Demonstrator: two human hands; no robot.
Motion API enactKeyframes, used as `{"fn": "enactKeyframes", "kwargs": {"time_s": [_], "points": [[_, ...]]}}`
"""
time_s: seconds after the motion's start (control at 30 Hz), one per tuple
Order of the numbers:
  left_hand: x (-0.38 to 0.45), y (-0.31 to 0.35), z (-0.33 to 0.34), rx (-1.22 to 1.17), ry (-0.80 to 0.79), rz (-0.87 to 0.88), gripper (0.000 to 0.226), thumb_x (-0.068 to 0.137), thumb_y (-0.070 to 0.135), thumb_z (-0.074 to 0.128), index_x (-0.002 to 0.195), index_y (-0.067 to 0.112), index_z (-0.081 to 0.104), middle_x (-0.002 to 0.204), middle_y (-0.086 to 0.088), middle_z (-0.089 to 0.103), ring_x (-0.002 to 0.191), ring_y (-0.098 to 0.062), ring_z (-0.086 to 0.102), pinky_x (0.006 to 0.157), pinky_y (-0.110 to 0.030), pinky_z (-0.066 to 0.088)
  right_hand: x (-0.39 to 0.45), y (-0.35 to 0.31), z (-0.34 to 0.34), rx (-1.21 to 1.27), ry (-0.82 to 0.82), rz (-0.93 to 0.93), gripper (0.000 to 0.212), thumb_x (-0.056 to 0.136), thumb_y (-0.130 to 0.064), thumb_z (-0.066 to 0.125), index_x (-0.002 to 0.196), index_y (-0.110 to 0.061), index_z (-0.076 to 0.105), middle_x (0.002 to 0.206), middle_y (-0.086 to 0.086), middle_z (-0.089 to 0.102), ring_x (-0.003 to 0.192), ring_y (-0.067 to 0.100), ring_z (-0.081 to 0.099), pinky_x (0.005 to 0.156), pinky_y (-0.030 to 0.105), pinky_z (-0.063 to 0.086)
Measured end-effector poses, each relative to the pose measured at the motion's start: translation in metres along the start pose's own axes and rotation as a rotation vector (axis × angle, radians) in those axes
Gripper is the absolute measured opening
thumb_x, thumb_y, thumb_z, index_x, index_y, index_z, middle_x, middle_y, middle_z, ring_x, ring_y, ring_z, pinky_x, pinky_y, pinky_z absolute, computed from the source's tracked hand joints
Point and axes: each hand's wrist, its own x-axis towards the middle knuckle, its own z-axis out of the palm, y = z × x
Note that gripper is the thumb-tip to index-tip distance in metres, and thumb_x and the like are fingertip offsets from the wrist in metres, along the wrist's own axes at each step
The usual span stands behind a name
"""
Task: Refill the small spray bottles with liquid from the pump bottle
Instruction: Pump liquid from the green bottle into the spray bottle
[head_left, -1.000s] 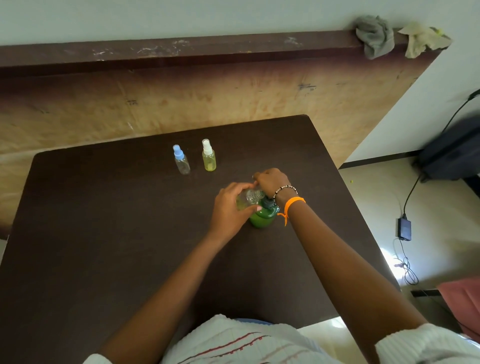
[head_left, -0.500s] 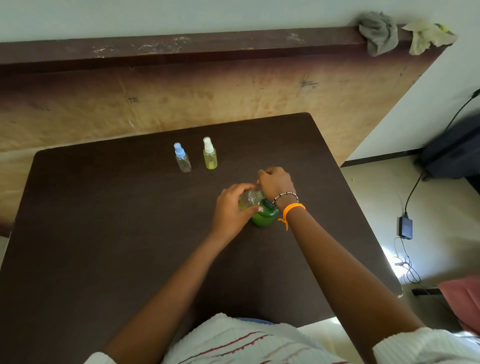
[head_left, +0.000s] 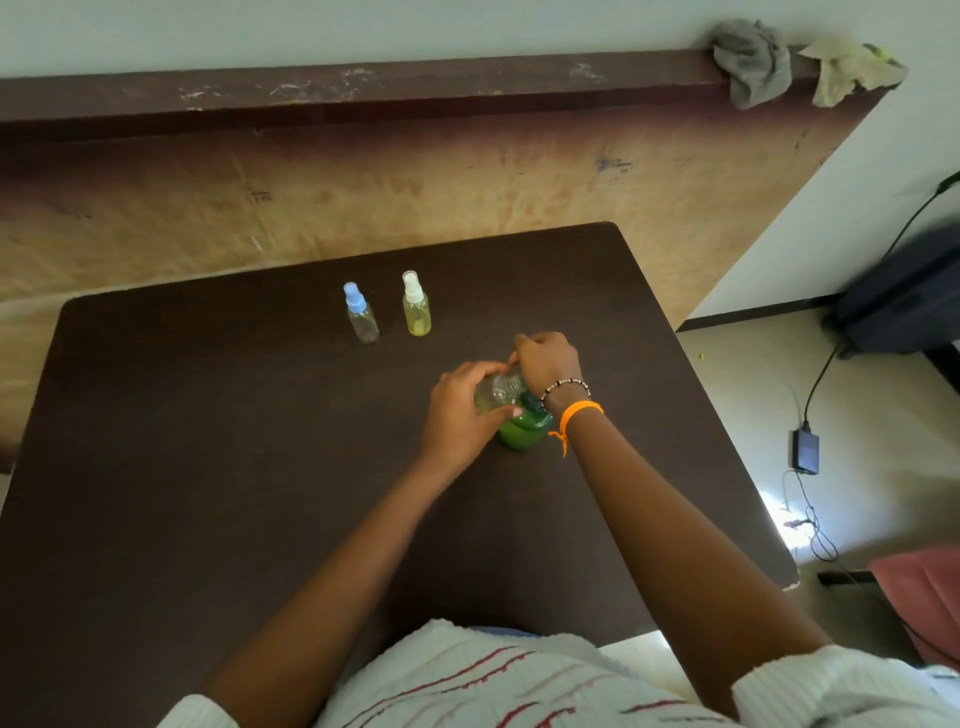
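Dark counter (head_left: 208, 467); green pump bottle (head_left: 522, 434) upright right of centre. Left hand (head_left: 460, 413), fingers clamped on a small clear bottle (head_left: 496, 392), holds it tilted against the pump top; right hand (head_left: 548, 361) fingers closed over the pump. Far centre: blue-capped spray bottle (head_left: 360, 313) and, right of it, white-capped yellow spray bottle (head_left: 415, 305), upright, just apart.

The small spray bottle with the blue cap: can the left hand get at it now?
Probably not at once: the left hand holds a small clear bottle by the green pump bottle. The path to the blue-capped spray bottle looks free.
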Motion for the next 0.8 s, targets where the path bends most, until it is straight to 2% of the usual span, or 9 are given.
{"fn": "enactKeyframes", "kwargs": {"time_s": [0.17,0.27,0.37,0.47,0.6,0.8], "points": [[-0.001,0.003,-0.001,0.000,-0.002,0.007,0.043,0.063,0.010,0.081,0.103,0.011,0.066,0.102,0.000,0.066,0.095,-0.016,0.058,0.089,-0.039,0.046,-0.003,-0.003,-0.005,-0.014,-0.031,0.000,0.032,0.088,-0.025,0.048,0.086,-0.002,0.070,0.093,0.015,0.067,0.084,0.032,0.058,0.070,0.031,0.043],[-0.001,0.005,-0.003,-0.015,0.004,0.009,0.044,0.062,0.009,0.081,0.104,0.011,0.066,0.102,0.000,0.066,0.096,-0.018,0.060,0.090,-0.041,0.046,-0.002,-0.011,-0.007,-0.058,-0.113,0.000,0.028,0.090,-0.023,0.050,0.069,-0.013,0.066,0.083,0.011,0.061,0.076,0.026,0.052,0.059,0.030,0.037],[0.001,0.006,-0.004,-0.014,0.006,0.019,0.044,0.062,0.009,0.081,0.103,0.011,0.066,0.102,0.000,0.066,0.095,-0.016,0.060,0.090,-0.042,0.046,0.002,-0.015,-0.007,-0.124,-0.191,-0.024,0.034,0.092,-0.022,0.050,0.059,-0.022,0.057,0.088,0.012,0.062,0.080,0.023,0.053,0.056,0.029,0.036],[0.001,0.006,-0.003,-0.017,-0.003,0.002,0.044,0.062,0.008,0.081,0.103,0.011,0.066,0.102,-0.002,0.067,0.095,-0.017,0.060,0.089,-0.041,0.045,-0.001,-0.011,-0.008,-0.052,-0.119,-0.009,0.032,0.091,-0.021,0.049,0.063,-0.016,0.063,0.087,0.012,0.062,0.079,0.024,0.052,0.059,0.029,0.037],[0.002,0.003,0.000,0.004,-0.014,-0.019,0.045,0.061,0.007,0.081,0.104,0.010,0.067,0.104,-0.004,0.067,0.098,-0.021,0.059,0.092,-0.041,0.044,-0.007,-0.002,-0.004,0.053,0.022,-0.014,0.027,0.089,-0.020,0.047,0.076,-0.010,0.069,0.087,0.013,0.066,0.083,0.030,0.057,0.074,0.031,0.042],[0.002,0.004,-0.002,0.006,-0.019,-0.015,0.044,0.061,0.008,0.080,0.103,0.010,0.067,0.104,-0.004,0.067,0.098,-0.021,0.060,0.092,-0.042,0.044,-0.006,-0.003,-0.004,0.054,0.011,-0.002,0.024,0.089,-0.019,0.047,0.076,-0.013,0.067,0.083,0.011,0.063,0.079,0.028,0.054,0.070,0.028,0.038]]}}
